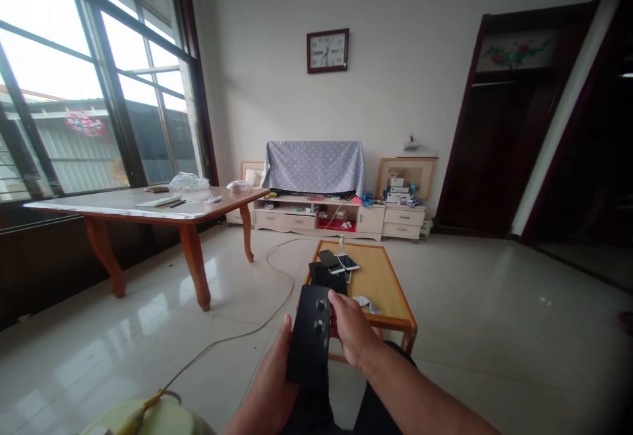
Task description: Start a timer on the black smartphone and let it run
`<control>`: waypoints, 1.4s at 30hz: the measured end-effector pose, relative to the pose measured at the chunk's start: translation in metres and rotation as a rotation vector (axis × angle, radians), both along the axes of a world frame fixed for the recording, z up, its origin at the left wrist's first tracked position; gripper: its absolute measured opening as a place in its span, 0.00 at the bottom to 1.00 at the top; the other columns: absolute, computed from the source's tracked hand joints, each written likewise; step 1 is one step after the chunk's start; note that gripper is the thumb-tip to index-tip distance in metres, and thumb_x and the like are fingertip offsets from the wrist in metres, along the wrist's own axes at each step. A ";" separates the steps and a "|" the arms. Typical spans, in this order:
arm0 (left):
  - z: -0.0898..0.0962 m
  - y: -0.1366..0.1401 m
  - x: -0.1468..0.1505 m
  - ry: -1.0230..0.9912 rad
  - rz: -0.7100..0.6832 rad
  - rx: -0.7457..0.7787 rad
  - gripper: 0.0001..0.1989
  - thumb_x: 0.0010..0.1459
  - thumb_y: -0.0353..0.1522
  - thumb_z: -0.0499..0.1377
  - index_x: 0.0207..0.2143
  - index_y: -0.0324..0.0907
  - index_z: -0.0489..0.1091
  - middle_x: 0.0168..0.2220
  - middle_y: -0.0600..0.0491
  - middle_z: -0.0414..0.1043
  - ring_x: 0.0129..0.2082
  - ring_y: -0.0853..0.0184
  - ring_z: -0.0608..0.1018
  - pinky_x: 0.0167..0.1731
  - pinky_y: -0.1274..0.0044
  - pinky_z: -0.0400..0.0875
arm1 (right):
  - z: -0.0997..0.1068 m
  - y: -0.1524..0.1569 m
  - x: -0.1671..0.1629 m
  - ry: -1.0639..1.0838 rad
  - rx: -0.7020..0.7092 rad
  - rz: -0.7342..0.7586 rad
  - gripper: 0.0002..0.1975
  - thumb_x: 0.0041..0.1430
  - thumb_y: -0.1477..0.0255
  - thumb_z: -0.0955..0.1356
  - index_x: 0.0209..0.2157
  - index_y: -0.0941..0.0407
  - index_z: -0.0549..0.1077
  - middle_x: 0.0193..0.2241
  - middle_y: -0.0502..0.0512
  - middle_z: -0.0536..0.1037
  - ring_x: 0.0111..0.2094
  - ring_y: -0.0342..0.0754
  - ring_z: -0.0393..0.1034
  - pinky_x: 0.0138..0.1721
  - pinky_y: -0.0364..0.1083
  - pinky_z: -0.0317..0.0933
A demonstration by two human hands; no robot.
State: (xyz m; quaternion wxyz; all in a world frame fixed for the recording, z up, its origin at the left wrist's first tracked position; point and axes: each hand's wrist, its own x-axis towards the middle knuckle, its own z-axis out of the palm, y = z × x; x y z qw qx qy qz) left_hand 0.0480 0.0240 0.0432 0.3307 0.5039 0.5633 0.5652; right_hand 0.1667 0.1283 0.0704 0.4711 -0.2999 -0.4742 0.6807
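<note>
Head view now: left hand [277,379] and right hand [352,329] both grip a flat, black, rectangular phone [306,343], near the low, yellow-brown wooden counter [378,270]; up high, a dark-red-framed rectangular clock [319,59] reads 10, 12, 2 around its dial.

Black phone [307,349] in both hands [353,329]
</note>
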 end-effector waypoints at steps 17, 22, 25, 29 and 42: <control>0.004 -0.014 0.018 -1.276 -0.485 -0.244 0.33 0.65 0.53 0.51 0.48 0.31 0.74 0.37 0.38 0.80 0.31 0.61 0.82 0.36 0.71 0.77 | 0.010 -0.039 0.022 0.066 -0.136 0.366 0.22 0.64 0.51 0.63 0.30 0.56 0.69 0.20 0.46 0.67 0.16 0.40 0.57 0.18 0.41 0.58; 0.000 -0.013 0.018 -1.339 -0.469 -0.208 0.32 0.65 0.52 0.52 0.47 0.30 0.74 0.36 0.38 0.80 0.32 0.61 0.82 0.36 0.72 0.78 | -0.004 -0.041 0.025 0.085 -0.237 0.478 0.16 0.62 0.57 0.63 0.28 0.55 0.66 0.16 0.45 0.65 0.14 0.42 0.60 0.14 0.41 0.58; -0.002 -0.014 0.019 -1.351 -0.459 -0.208 0.31 0.65 0.51 0.52 0.47 0.30 0.75 0.35 0.39 0.80 0.32 0.62 0.82 0.35 0.73 0.78 | -0.006 -0.040 0.026 0.107 -0.255 0.510 0.14 0.61 0.60 0.63 0.28 0.55 0.66 0.16 0.46 0.65 0.13 0.43 0.61 0.14 0.41 0.59; -0.001 -0.015 0.020 -1.346 -0.451 -0.209 0.30 0.66 0.51 0.51 0.47 0.31 0.75 0.34 0.39 0.80 0.31 0.62 0.82 0.34 0.72 0.78 | -0.004 -0.040 0.026 0.110 -0.310 0.533 0.14 0.60 0.60 0.62 0.27 0.55 0.66 0.15 0.46 0.65 0.13 0.44 0.61 0.13 0.42 0.60; 0.014 -0.021 0.031 -1.283 -0.361 -0.206 0.31 0.65 0.51 0.52 0.47 0.31 0.75 0.33 0.38 0.80 0.28 0.62 0.81 0.31 0.73 0.77 | -0.012 -0.040 0.029 0.124 -0.379 0.522 0.16 0.59 0.57 0.64 0.27 0.55 0.66 0.15 0.44 0.63 0.13 0.42 0.59 0.15 0.41 0.56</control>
